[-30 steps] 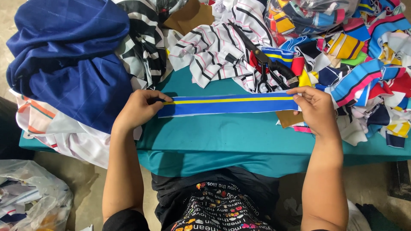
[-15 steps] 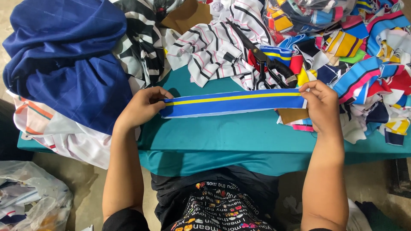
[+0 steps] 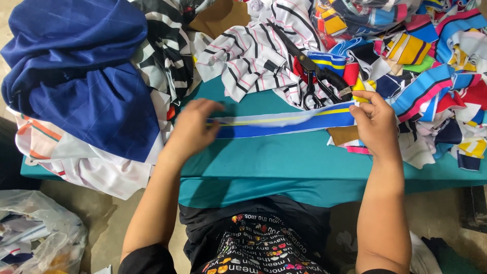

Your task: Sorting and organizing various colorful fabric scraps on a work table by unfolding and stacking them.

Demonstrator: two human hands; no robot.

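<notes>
While a blue fabric strip [image 3: 284, 123] with a yellow line is laid across the teal desk [image 3: 284, 162], its right end is pinched in the right hand [image 3: 374, 123], apparently so that it is kept taut and straight. Its left end is covered by the left hand [image 3: 195, 128], blurred, with fingers seemingly spread flat to press the strip down. Black scissors [image 3: 309, 76] are left just beyond the strip, a folded navy cloth [image 3: 76, 71] far left, and striped scraps [image 3: 436, 76] heaped at far right.
</notes>
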